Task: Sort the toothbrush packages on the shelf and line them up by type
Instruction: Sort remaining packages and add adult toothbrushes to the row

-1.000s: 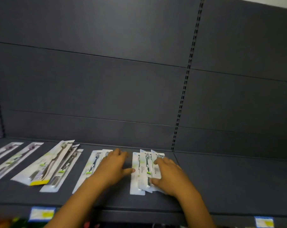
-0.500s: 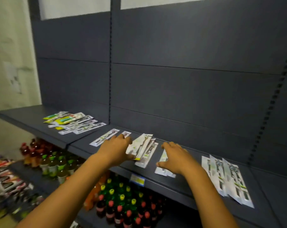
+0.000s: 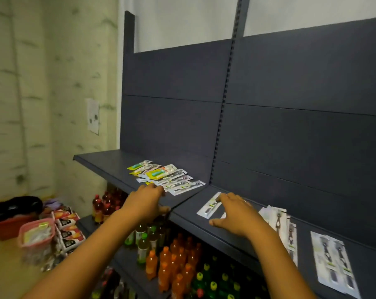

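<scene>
Toothbrush packages lie flat on a dark grey shelf (image 3: 109, 162). A loose pile of yellow-and-teal and white packages (image 3: 167, 176) sits on the left shelf section. My left hand (image 3: 147, 201) reaches toward the pile's near edge, fingers spread, holding nothing. My right hand (image 3: 236, 214) lies palm down on the right section, its fingers touching a single white package (image 3: 209, 206) and covering another. More white packages (image 3: 282, 225) are stacked right of that hand, and a wide white twin pack (image 3: 333, 260) lies further right.
Below the shelf stand rows of drink bottles (image 3: 172, 262) in orange, green and red. Left on the floor are a pink container (image 3: 37, 234), snack packs (image 3: 68, 227) and a red basket (image 3: 8, 227). A slotted upright (image 3: 220, 117) divides the grey back panels.
The view swung left along the shelf. Both hands left the right-hand white packs and moved left; my left hand now nears the colourful pile, my right rests on the single white package.
</scene>
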